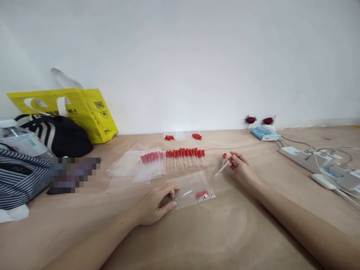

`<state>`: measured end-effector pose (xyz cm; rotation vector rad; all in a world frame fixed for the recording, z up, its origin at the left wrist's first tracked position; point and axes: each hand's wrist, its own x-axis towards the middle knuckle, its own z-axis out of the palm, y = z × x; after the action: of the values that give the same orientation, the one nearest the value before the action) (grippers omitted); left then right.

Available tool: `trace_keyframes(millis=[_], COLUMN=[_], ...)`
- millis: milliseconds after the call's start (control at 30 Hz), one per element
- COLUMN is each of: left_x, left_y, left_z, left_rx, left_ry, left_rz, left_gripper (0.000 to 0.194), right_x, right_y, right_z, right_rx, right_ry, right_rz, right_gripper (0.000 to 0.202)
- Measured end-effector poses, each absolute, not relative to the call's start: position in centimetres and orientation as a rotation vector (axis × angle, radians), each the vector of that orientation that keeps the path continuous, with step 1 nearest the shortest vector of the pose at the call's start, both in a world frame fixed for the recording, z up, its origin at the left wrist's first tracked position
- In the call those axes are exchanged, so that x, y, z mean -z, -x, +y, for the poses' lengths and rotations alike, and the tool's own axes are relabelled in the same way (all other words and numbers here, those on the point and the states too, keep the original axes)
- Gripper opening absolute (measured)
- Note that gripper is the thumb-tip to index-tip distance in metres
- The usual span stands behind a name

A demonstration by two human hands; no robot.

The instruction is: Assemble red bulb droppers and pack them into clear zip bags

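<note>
My right hand (240, 168) pinches a dropper (222, 170) by its red bulb, its clear tube pointing down to the left. Just behind that one is another red-topped dropper (224, 157). Against the left edge of a clear zip bag (188, 185) rests my left hand (154, 205), thumb and fingers apart, fingertips touching the plastic. A red bulb (201, 193) shows inside this bag near its right end. Beyond it lies a row of droppers (185, 157), bulbs pointing away from me. Left of the row, more droppers (152, 161) lie in or under clear bags (120, 168).
Small red bulbs (169, 137) lie on clear plastic by the wall. A yellow bag (92, 116), a black striped bag (64, 135) and a bottle (25, 140) stand left. On the right are a blue tissue pack (264, 134) and a power strip (295, 153) with cables.
</note>
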<state>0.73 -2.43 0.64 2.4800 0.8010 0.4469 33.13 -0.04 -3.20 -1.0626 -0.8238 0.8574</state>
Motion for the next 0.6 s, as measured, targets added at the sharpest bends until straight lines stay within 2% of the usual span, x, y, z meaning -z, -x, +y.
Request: trace_keyframes(millis=[300, 600], left_x=[-0.5, -0.7], left_y=[-0.7, -0.8], left_z=[-2.2, -2.3], left_rx=[-0.405, -0.43], left_ry=[-2.552, -2.543], left_rz=[0.79, 0.81], left_gripper=[0.027, 0.03], right_x=[3.6, 4.2], right_y=[-29.9, -31.0], right_z=[-2.3, -1.7], right_rx=[-1.008, -0.817], right_ry=[1.01, 1.117], right_rz=[-0.851, -0.855], right_gripper=[0.035, 0.035])
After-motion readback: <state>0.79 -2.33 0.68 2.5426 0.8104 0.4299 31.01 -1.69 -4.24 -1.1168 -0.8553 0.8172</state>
